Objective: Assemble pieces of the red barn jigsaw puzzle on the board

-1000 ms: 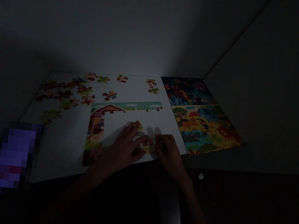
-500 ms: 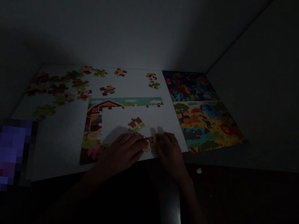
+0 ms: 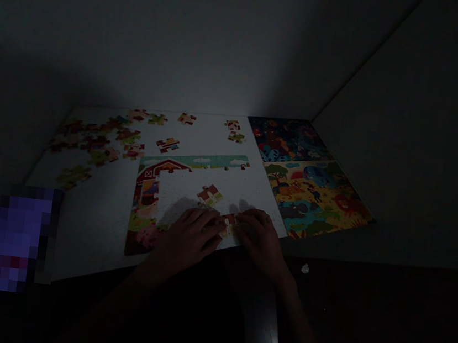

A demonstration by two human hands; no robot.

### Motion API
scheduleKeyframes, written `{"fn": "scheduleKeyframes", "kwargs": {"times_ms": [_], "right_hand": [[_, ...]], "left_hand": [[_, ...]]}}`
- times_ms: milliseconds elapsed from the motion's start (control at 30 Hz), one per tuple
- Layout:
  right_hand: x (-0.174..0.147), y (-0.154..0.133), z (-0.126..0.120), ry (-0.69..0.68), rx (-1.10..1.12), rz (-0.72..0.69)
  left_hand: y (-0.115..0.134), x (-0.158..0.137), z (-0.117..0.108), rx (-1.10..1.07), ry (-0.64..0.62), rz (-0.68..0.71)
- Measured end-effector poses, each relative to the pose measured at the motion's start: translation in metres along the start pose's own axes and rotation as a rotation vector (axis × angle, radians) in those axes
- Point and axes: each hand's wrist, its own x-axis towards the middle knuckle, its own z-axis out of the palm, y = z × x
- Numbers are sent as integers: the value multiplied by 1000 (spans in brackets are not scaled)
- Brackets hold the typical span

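Note:
Near the front edge of the white table, both hands are on a small brown and green jigsaw puzzle piece (image 3: 228, 226). My left hand (image 3: 188, 236) has its fingertips closed on the left side of it. From the other side my right hand (image 3: 261, 241) grips it with bent fingers, which partly hide it. Just above lies a loose brown and pale green puzzle piece (image 3: 210, 195). To the left runs the assembled puzzle border (image 3: 145, 197), with a red barn, a sky strip along the top and a pink pig partly behind my left hand. The light is dim.
Loose puzzle pieces (image 3: 98, 143) lie heaped at the table's left, with several more along the back. Two finished animal puzzles (image 3: 313, 196) cover the right side. A wall (image 3: 174, 37) rises behind the white table (image 3: 97, 222). A blurred purple shape (image 3: 11, 245) is at lower left.
The view has tilted slightly, so everything sits a little lower. My right hand's fingers have moved slightly over the puzzle piece; both hands stay at the same place on the table.

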Motion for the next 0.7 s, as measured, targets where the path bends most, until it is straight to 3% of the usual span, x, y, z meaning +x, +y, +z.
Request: {"fn": "scheduleKeyframes", "kwargs": {"times_ms": [500,600,700], "right_hand": [[2,2,3,63,87,-40],[2,4,5,79,115,-33],[3,4,6,90,128,-15]], "left_hand": [[5,2,-4,12,-11,-22],[-4,4,-6,-14,60,-90],[-21,9,-9,-9,173,-256]]}}
